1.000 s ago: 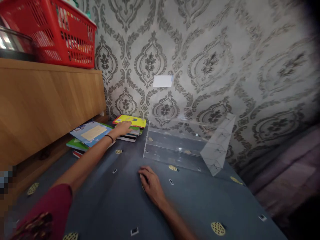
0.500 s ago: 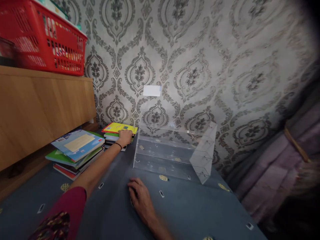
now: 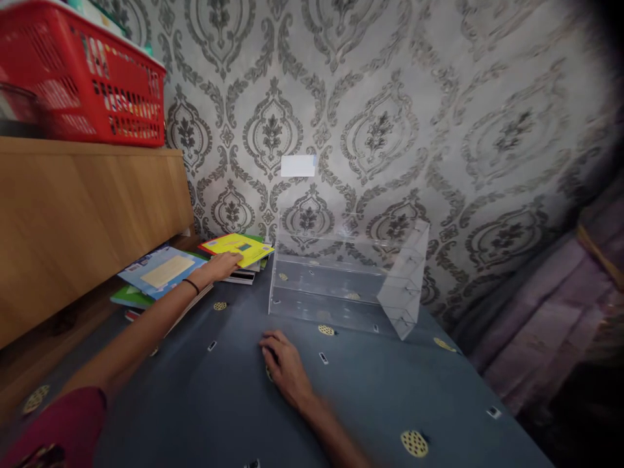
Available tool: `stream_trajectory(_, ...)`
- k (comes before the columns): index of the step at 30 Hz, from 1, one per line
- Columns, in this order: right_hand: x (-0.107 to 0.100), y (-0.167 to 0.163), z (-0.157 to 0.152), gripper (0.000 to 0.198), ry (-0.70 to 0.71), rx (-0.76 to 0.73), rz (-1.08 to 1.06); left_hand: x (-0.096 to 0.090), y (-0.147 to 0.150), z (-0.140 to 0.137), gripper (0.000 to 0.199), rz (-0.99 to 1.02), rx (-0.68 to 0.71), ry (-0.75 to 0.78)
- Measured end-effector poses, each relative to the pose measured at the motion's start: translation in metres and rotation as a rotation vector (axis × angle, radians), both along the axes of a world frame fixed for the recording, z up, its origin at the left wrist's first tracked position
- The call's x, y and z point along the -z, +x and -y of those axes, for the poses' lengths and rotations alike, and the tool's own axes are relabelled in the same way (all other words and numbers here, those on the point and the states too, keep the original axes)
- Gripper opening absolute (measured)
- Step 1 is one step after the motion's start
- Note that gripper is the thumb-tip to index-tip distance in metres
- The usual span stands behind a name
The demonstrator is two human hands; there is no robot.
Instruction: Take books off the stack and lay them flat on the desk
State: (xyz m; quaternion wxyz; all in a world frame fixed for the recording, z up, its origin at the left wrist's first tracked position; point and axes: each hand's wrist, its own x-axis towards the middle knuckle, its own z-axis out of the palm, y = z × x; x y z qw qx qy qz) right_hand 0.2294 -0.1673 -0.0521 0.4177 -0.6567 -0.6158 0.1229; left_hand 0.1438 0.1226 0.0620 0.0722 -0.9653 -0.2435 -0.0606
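Observation:
My left hand [image 3: 224,265], with a dark band at the wrist, reaches across to the back left. Its fingers are closed on the near left edge of a yellow book [image 3: 244,247], which lies on top of a stack of books [image 3: 240,277]. My right hand [image 3: 285,365] rests on the blue tabletop with loosely bent fingers, a gap by the thumb and nothing in it. Behind it stands a clear acrylic tiered rack [image 3: 331,289], its shelves holding nothing visible. A second stack, topped by a light blue book [image 3: 156,263], is partly hidden behind my left forearm.
A wooden cabinet [image 3: 88,221] edges the left side, with a red plastic basket [image 3: 121,91] on top. The patterned wall [image 3: 380,130] closes off the back. A gathered curtain [image 3: 550,344] hangs at the right. The blue table covering [image 3: 370,396] has pineapple prints.
My left hand has shifted left along the yellow book to its near edge, and the book has turned slightly on its stack. My right hand stays on the table. The view has shifted a little.

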Motion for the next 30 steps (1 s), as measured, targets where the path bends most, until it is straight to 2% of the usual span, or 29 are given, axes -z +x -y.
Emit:
stream_trajectory(5,-0.003,-0.001,0.001,0.026,0.022,-0.006,-0.006,0.004,0.005,0.019,0.036,0.018,-0.062,0.015)
stream_trajectory(9,-0.003,-0.001,0.001,0.025,0.053,-0.005,-0.001,0.002,0.011,0.026,0.034,0.052,-0.122,0.0)
stream_trajectory(13,-0.002,-0.001,0.0,0.025,0.056,-0.008,0.013,-0.01,0.01,0.017,0.036,0.108,-0.163,-0.042)
stream_trajectory(22,0.0,0.0,-0.001,0.027,0.019,-0.008,0.024,-0.055,-0.005,-0.012,0.043,0.276,-0.145,-0.079)
stream_trajectory(30,-0.002,0.0,-0.001,0.026,0.055,-0.017,-0.003,-0.06,-0.039,-0.02,0.048,0.542,-0.046,-0.171)
